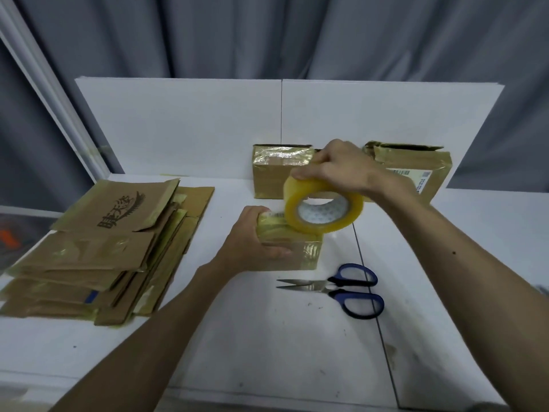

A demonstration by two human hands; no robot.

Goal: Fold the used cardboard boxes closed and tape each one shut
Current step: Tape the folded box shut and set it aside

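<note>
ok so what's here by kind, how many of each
boxes: 3, small box in left hand, left back box, right back box
tape roll: 1, in right hand
scissors: 1
flat pile: 1, sheets not countable
total: 6

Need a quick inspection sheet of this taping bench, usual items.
Surface: white table, scuffed, dark specks.
Job's things: small box with tape roll at its top; flattened boxes stacked left; taped back box and labelled back box by the backboard; scissors lying flat, blades slightly apart.
Clutter: nothing seen.
Hands: left hand grips small box; right hand grips tape roll from above.
Cables: nothing seen.
Surroundings: white backboard, grey curtain.
</note>
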